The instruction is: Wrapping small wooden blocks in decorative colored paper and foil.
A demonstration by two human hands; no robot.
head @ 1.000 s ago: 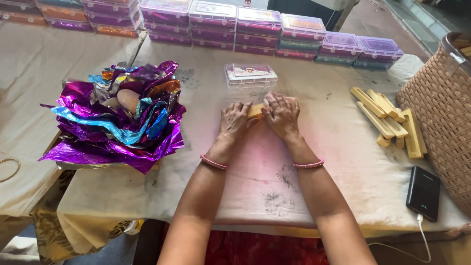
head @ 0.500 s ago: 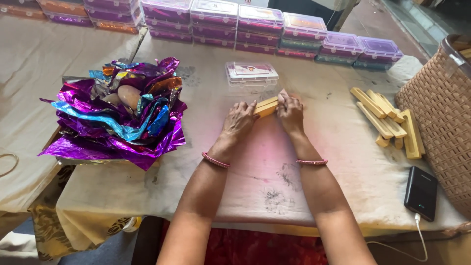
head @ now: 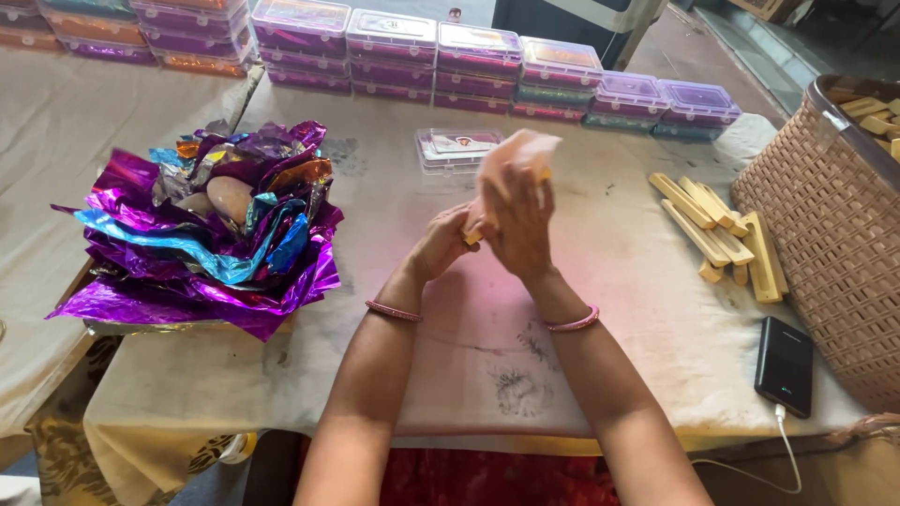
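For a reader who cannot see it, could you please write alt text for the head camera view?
Two bare hands, left hand and right hand, meet above a cloth-covered table, holding a small yellowish piece wrapped in a pale sheet. Shiny foil sheets lie left; yellow sticks and a woven basket lie right.

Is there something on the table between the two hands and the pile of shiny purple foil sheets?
Nothing visible: bare cloth-covered table lies between the left hand, the right hand and the pile of shiny purple foil sheets to their left.

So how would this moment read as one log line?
left hand: holds yellow stick | right hand: holds translucent wrapper | both raised over table
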